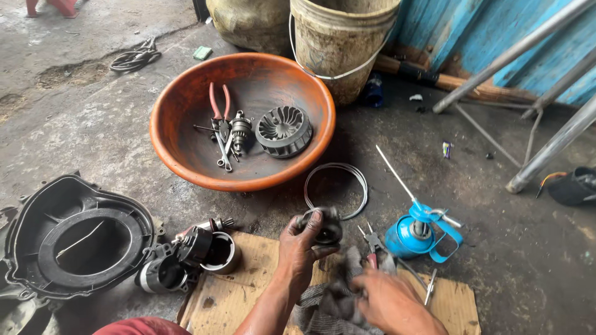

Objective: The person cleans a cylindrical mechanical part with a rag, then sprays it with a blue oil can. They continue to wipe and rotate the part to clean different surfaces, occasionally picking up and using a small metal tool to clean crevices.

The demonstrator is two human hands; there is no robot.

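My left hand [299, 248] grips a small dark round metal part [325, 227], held up above the cardboard sheet [230, 301]. My right hand [390, 301] is low at the bottom edge, pressed on a grey rag [332, 304] and blurred. Red-handled pliers [373, 244] lie just above my right hand, next to a blue oil can [413, 234] with a long thin spout.
An orange basin [186, 105] holds pliers, a spanner, a gear part and a finned rotor [284, 130]. A wire ring [338, 186] lies on the concrete. A black housing cover [74, 236] and motor parts [186, 257] sit left. Buckets [338, 43] and metal poles [546, 149] stand behind and right.
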